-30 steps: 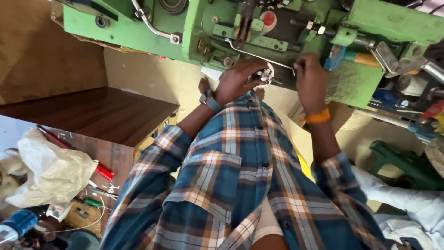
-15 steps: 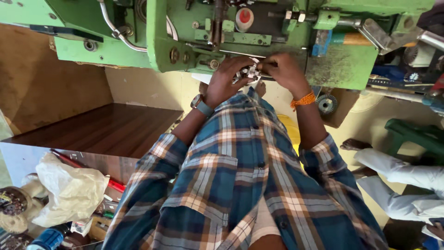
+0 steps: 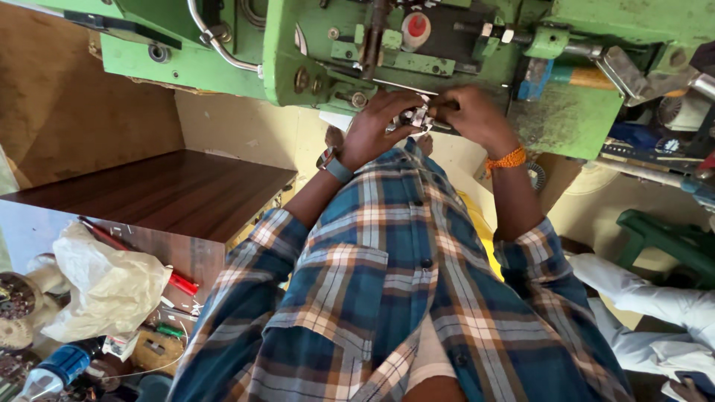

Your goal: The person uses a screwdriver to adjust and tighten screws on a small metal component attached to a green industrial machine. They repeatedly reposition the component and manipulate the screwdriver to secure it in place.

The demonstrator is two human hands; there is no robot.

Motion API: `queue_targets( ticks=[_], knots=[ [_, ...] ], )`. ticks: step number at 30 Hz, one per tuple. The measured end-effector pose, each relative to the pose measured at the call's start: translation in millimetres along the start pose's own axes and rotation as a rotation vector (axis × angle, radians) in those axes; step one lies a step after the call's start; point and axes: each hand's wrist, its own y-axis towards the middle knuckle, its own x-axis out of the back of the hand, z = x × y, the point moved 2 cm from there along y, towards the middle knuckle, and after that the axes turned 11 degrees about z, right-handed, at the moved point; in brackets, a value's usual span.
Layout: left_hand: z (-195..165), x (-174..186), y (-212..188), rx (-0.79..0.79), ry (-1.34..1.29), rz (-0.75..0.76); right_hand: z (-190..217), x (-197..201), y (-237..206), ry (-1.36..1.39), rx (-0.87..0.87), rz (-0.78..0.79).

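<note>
Two hands meet at the front of a big green machine [image 3: 447,52]. The left hand [image 3: 376,126] curls its fingers around a small shiny metal part [image 3: 412,117]. The right hand [image 3: 473,115] is closed on the same part from the other side, and its thumb presses on it. The little part sits between the two hands, right up against the lower edge of the machine, below a red round knob [image 3: 415,26]. The left wrist has a grey watch band [image 3: 335,167] on it. The right wrist has an orange thread band [image 3: 505,159]. The person wears a checked shirt [image 3: 387,283] in blue, white and orange, with the sleeves rolled up. A silver curved pipe [image 3: 216,45] bends across the machine on the left side. A dark brown wooden board [image 3: 164,190] is off to the left, well apart from the hands. Near it is a crumpled pale plastic bag [image 3: 104,286], with a red-handled tool [image 3: 179,283] just beside the bag. A blue and white bottle [image 3: 56,368] is in the bottom left corner. A green plastic chair [image 3: 663,238] stands on the right, and a leg in white cloth [image 3: 640,294] stretches out near it.
</note>
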Motion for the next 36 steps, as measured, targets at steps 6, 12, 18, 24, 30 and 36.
queue_targets(
  ticks=[6, 12, 18, 24, 30, 36],
  knots=[
    [-2.4, 6.4, -10.9, -0.01, 0.041, -0.005, 10.5, -2.4, 2.3, -0.111, 0.072, -0.051],
    [-11.1, 7.5, -16.0, -0.019, 0.073, -0.021, -6.3, -12.4, -0.6, 0.002, -0.056, -0.035],
    [-21.5, -3.0, -11.8, 0.014, 0.159, -0.084, -3.5, 2.4, 3.5, 0.036, 0.111, 0.009],
    [-31.0, -6.6, -0.9, 0.092, 0.153, -0.152, 1.9, -5.9, -40.0, -0.017, 0.122, -0.483],
    [-45.0, 3.0, -5.8, 0.163, 0.194, -0.156, -8.3, -76.3, -63.5, 0.639, -0.162, -0.533],
    [-49.9, 0.4, -3.5, 0.113, 0.192, -0.132, -14.1, -87.4, -43.4, 0.505, -0.046, -0.633]
  ],
)
